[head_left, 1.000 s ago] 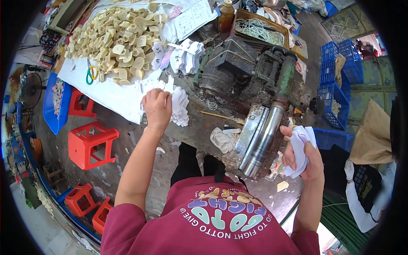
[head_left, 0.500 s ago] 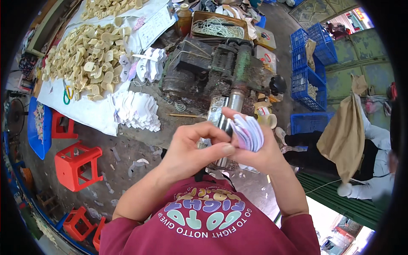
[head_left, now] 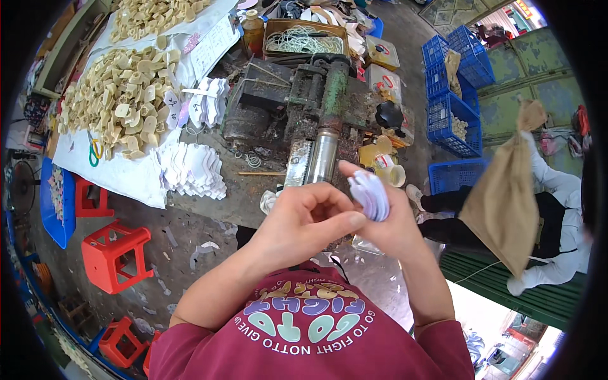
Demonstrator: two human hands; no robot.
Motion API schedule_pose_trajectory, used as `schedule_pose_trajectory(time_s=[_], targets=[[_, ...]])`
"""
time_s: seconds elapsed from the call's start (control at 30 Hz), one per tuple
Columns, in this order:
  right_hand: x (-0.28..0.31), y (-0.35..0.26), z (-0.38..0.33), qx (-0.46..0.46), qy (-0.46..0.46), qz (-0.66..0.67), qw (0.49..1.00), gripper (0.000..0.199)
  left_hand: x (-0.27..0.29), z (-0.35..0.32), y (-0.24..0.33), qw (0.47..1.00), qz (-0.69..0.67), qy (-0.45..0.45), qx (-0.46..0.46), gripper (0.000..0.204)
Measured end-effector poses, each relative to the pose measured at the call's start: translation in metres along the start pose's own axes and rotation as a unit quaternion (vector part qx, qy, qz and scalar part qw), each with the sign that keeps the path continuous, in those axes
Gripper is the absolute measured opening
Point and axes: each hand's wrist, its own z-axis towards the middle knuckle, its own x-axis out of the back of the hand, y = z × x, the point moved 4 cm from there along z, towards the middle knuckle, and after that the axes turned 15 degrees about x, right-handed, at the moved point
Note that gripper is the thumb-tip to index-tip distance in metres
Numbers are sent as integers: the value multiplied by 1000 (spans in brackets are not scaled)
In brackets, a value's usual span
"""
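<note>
A small stack of curved white and lavender cut pieces (head_left: 370, 197) sits upright in my right hand (head_left: 394, 221), fingers and thumb closed around it. My left hand (head_left: 303, 221) is curled, its thumb and fingertips pinched together against the near side of the stack. Whatever lies between those left fingertips is hidden. Just beyond both hands, a greasy machine with a shiny metal roller (head_left: 324, 158) stands on the worktop. To its left lies a fanned pile of similar white pieces (head_left: 190, 170), with a tied bundle of white pieces (head_left: 209, 101) behind it.
Beige moulded pieces (head_left: 123, 95) are heaped on a white sheet at the left, beside scissors (head_left: 95, 152). Red stools (head_left: 117, 256) stand on the littered floor. Blue crates (head_left: 453, 123) are at the right, where another person holds a brown sack (head_left: 503, 202).
Both hands stay together, and the stack in my right hand has turned and looks more tightly bunched. The view has shifted slightly. At the right, the other person's sack hangs lower and wider.
</note>
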Motion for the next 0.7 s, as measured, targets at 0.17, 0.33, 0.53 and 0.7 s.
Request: schedule_pose_trajectory(time_s=[0.17,0.33,0.53,0.7], targets=[[-13,-8,3,11,-77,142,987,73,1,7,-5,992,-111,-67,8,8],[9,-2,10,52,34,77,995,66,12,-2,-9,984,-125,-38,-121,6],[33,-4,-1,26,-37,183,982,48,31,-2,-20,984,-84,76,-134,4],[33,6,-1,-38,-90,175,980,49,37,-4,-30,971,23,164,-171,4]])
